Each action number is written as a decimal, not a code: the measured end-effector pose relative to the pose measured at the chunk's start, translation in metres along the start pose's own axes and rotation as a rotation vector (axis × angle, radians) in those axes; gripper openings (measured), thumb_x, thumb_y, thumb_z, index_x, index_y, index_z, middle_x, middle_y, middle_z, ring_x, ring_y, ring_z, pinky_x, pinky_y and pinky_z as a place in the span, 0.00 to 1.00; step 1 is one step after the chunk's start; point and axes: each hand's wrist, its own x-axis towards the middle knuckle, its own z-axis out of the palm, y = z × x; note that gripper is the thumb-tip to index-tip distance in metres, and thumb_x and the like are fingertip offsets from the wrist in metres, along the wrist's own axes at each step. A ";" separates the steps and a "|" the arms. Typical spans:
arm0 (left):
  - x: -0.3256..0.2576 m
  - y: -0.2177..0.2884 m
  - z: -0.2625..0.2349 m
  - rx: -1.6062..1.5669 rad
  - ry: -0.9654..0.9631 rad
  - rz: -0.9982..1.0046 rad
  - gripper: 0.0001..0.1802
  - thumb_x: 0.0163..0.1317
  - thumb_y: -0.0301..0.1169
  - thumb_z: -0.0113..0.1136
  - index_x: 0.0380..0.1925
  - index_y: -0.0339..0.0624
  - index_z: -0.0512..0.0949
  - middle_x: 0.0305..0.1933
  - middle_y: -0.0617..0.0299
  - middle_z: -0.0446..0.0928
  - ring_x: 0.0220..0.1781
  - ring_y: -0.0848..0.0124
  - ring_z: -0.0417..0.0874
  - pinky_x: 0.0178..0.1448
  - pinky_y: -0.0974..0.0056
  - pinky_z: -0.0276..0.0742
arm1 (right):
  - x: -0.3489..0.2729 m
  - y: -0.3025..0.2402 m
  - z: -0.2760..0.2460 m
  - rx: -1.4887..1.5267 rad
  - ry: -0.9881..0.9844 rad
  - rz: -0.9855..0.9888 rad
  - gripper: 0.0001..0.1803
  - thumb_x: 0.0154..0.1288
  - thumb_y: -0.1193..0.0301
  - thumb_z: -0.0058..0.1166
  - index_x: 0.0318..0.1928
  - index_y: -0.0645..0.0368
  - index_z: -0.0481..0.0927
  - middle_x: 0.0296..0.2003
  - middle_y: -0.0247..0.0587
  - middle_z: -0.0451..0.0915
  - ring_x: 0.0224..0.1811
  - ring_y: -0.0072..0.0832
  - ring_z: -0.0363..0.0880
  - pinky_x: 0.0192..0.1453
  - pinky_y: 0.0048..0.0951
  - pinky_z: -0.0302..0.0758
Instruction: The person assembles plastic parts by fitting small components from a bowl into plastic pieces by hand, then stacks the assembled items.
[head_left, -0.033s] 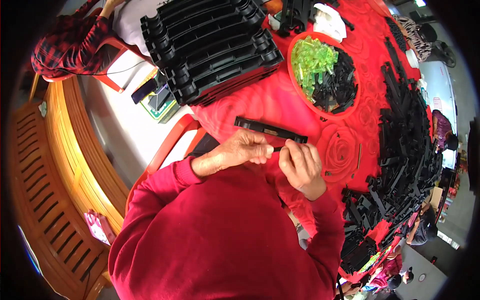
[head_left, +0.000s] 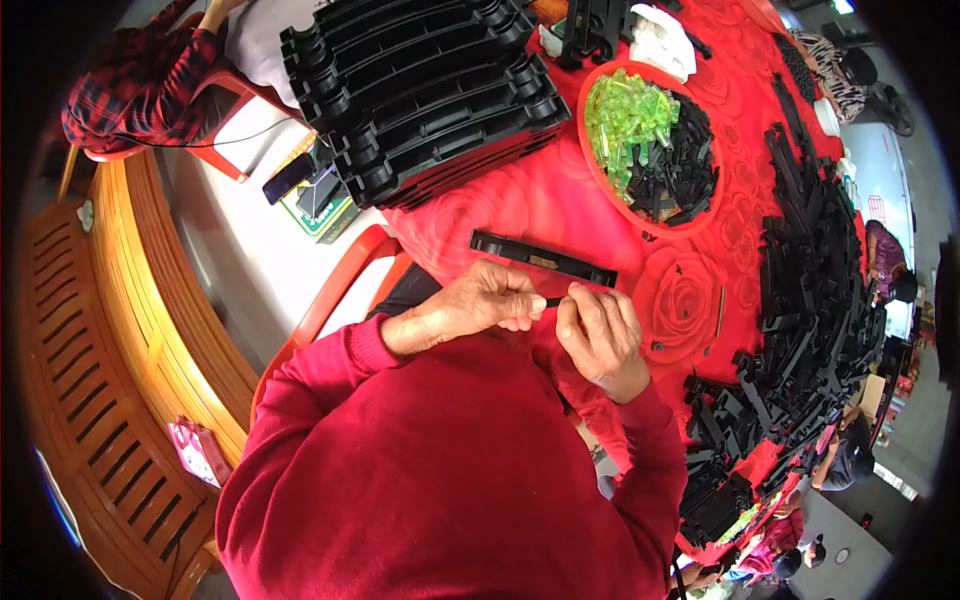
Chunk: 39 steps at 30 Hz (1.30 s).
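Note:
Between my two hands is a small black plastic piece, mostly covered by the fingertips. My left hand pinches one end of it between thumb and fingers. On the other end, my right hand is closed with its fingertips. Just beyond the hands, a long black plastic bar with raised ends lies on the red rose-patterned tablecloth. Farther off stands an oval red-rimmed basket, holding translucent green pieces beside small black parts.
A tall stack of black plastic trays stands at the far left of the table. Many loose black parts are heaped along the right. A red chair and a wooden bench are at left. Other people sit around, one in a checked sleeve.

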 end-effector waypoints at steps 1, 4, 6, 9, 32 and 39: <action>-0.003 0.000 0.000 -0.004 0.016 -0.029 0.15 0.64 0.39 0.60 0.30 0.37 0.80 0.26 0.66 0.77 0.31 0.79 0.77 0.38 0.73 0.74 | 0.001 -0.007 -0.002 0.027 -0.002 0.038 0.07 0.54 0.78 0.57 0.35 0.61 0.76 0.40 0.46 0.76 0.28 0.32 0.75 0.38 0.33 0.73; -0.003 -0.008 -0.006 0.002 0.033 -0.007 0.12 0.64 0.36 0.60 0.29 0.37 0.79 0.25 0.67 0.77 0.29 0.80 0.76 0.35 0.73 0.72 | 0.000 -0.017 0.003 0.456 0.091 0.470 0.09 0.52 0.80 0.60 0.35 0.61 0.76 0.39 0.43 0.76 0.27 0.33 0.74 0.36 0.31 0.73; -0.002 -0.015 -0.009 0.047 0.029 0.063 0.10 0.63 0.33 0.61 0.28 0.36 0.79 0.24 0.68 0.75 0.27 0.80 0.74 0.32 0.71 0.70 | -0.010 -0.024 0.009 0.715 0.130 0.783 0.10 0.53 0.82 0.61 0.36 0.62 0.77 0.34 0.36 0.76 0.26 0.25 0.72 0.33 0.24 0.71; -0.006 -0.011 -0.004 0.432 0.035 0.153 0.09 0.61 0.30 0.62 0.29 0.34 0.77 0.22 0.61 0.75 0.26 0.74 0.76 0.30 0.64 0.70 | -0.024 -0.025 0.009 1.150 -0.016 1.114 0.03 0.62 0.79 0.58 0.33 0.63 0.76 0.26 0.25 0.74 0.27 0.08 0.66 0.30 0.14 0.64; 0.006 -0.022 -0.034 1.363 0.507 0.751 0.17 0.44 0.24 0.67 0.38 0.38 0.78 0.49 0.52 0.72 0.53 0.55 0.73 0.54 0.53 0.71 | -0.007 0.006 0.049 0.492 -0.018 0.992 0.05 0.48 0.78 0.62 0.26 0.57 0.79 0.44 0.37 0.77 0.50 0.36 0.67 0.56 0.39 0.63; 0.009 -0.038 -0.041 1.366 0.438 0.720 0.16 0.50 0.26 0.58 0.41 0.39 0.78 0.48 0.52 0.71 0.55 0.55 0.71 0.51 0.53 0.71 | -0.005 0.010 0.054 0.540 -0.057 0.983 0.05 0.46 0.78 0.63 0.24 0.57 0.80 0.41 0.36 0.79 0.49 0.36 0.69 0.55 0.39 0.63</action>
